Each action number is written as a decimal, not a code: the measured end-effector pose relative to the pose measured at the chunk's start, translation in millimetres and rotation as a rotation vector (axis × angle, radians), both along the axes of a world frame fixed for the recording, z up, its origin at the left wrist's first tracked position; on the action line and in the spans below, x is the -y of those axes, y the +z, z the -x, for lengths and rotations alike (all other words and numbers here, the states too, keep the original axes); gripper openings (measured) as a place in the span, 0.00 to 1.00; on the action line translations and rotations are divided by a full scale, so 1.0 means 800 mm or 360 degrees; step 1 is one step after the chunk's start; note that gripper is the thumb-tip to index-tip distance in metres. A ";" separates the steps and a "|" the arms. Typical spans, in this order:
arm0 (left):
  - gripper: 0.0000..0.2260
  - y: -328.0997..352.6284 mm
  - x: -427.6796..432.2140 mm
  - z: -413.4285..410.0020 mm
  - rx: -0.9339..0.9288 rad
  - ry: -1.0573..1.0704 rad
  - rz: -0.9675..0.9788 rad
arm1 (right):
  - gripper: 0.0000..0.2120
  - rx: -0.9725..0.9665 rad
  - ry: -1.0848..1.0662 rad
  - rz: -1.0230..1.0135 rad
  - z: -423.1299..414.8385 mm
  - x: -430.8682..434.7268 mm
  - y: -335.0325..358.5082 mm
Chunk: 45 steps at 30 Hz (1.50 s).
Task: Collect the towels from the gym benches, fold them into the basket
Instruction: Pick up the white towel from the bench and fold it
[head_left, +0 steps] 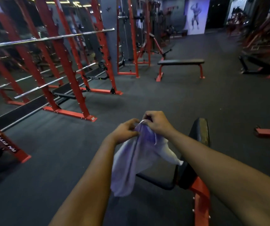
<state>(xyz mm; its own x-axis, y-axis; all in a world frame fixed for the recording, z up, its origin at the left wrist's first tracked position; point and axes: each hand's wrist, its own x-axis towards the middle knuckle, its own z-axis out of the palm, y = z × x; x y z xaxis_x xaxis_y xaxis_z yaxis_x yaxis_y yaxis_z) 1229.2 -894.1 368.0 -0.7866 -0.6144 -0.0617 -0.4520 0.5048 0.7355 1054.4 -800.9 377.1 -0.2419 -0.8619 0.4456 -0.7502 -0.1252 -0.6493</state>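
A pale lilac towel point(131, 162) hangs in the air in front of me, held up by its top edge. My left hand point(125, 132) pinches that edge on the left and my right hand point(157, 123) pinches it right beside, the two hands almost touching. The cloth droops down in loose folds, and one corner trails to the right over a black padded bench point(200, 132) with a red frame that stands just below and right of my arms. No basket is in view.
Red squat racks point(62, 59) with steel barbells point(52, 38) fill the left side. A flat black bench on red legs point(180, 62) stands further ahead, bare on top. More red machines point(261, 51) line the far right. Dark rubber floor point(163, 98) lies between.
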 end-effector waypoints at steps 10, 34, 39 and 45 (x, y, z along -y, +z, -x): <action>0.12 -0.007 0.019 -0.065 -0.0264 0.0311 0.0550 | 0.13 -0.0438 -0.0426 -0.0577 -0.021 0.014 0.018; 0.13 0.029 0.045 -0.129 -0.0394 0.0215 0.0396 | 0.04 -0.0183 -0.0262 0.0011 -0.134 0.029 0.082; 0.08 -0.018 0.053 -0.157 -0.0084 0.0239 0.0326 | 0.05 0.0023 -0.0700 0.0306 -0.112 0.034 0.101; 0.07 0.037 0.059 -0.130 -0.0469 0.0278 0.0336 | 0.26 -0.0058 -0.0182 -0.0283 -0.114 0.032 0.097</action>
<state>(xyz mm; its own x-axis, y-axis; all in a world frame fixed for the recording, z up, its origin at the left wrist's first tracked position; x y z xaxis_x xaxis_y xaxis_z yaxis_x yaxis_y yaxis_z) 1333.2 -941.2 397.6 -0.6341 -0.7156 0.2929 -0.3295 0.5928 0.7349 1145.7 -826.7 454.7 -0.3290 -0.8957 0.2992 -0.7762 0.0761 -0.6259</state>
